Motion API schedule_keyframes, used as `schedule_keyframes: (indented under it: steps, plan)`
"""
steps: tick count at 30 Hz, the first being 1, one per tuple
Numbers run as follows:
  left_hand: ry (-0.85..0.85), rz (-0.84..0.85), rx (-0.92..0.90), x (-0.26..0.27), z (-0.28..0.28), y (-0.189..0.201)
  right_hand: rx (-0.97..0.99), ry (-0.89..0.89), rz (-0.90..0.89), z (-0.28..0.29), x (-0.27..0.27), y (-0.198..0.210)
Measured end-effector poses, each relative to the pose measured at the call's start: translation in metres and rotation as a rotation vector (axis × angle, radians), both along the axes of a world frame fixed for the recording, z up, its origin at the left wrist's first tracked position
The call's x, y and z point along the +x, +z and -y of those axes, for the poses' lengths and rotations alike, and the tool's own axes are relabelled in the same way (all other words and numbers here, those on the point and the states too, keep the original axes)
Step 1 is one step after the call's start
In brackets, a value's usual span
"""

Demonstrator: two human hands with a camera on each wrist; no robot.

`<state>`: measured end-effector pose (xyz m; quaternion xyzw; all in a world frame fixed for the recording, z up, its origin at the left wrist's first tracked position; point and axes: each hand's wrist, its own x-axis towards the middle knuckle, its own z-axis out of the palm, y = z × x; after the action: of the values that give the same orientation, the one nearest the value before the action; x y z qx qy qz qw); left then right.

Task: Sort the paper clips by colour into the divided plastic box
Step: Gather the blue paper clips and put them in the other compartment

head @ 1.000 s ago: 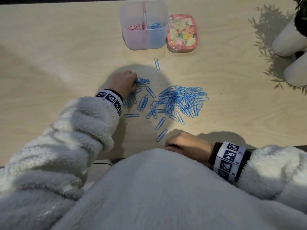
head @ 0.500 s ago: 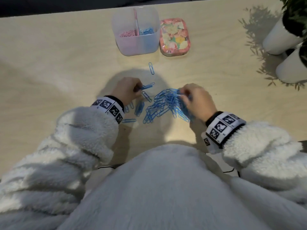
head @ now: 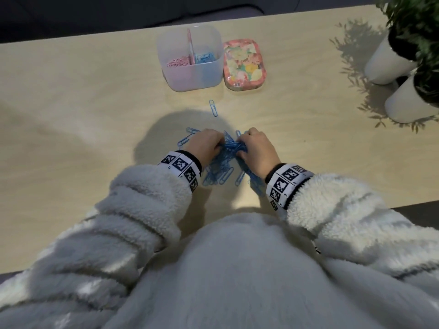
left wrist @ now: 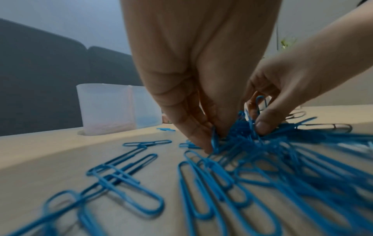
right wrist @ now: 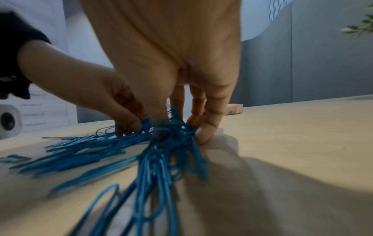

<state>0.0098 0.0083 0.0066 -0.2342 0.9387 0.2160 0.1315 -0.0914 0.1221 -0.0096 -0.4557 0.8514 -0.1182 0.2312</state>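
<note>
**Blue clips gathered between both hands; box at the table's far side**

- Left hand [head: 204, 146]: fingers pointing down to the table [head: 71, 110], curled into the left side of the heap of blue paper clips [head: 228, 150] and pinching part of it.
- Right hand [head: 257, 150]: mirrors the left, thumb and fingers closed on the right side of the same heap. The wrist views are blurred, so how many clips each hand actually grips cannot be told.
- Heap: bunched upward between the fingertips; loose clips fan out flat toward the person, long axes mostly running near to far.
- Stray clip [head: 213, 108]: lies alone between the heap and the box, long axis roughly near to far, slightly slanted.
- Divided box [head: 190, 74]: translucent, upright; pink clips [head: 177, 62] in its left compartment, blue clips in its right.
- Flowered tin [head: 244, 64]: just right of the box.
- White plant pots [head: 389, 60]: far right, well apart.
</note>
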Motion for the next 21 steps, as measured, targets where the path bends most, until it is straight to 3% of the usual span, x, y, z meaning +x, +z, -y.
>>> schedule_keyframes:
  steps: [5, 10, 16, 21]
  plan:
    - [0.078, -0.055, -0.035, -0.002, 0.029, 0.026, -0.028, 0.019, -0.013, 0.004, -0.011, 0.003]
    - [0.278, -0.158, -0.082, -0.035, 0.078, 0.062, -0.129, -0.117, 0.107, 0.005, -0.023, 0.014]
    - [0.424, -0.138, -0.209, -0.086, 0.131, 0.079, -0.186, -0.186, 0.223, 0.008, -0.027, 0.022]
    - [0.423, 0.004, -0.121, -0.101, 0.150, 0.076, -0.264, -0.210, 0.278, 0.015, -0.032, 0.036]
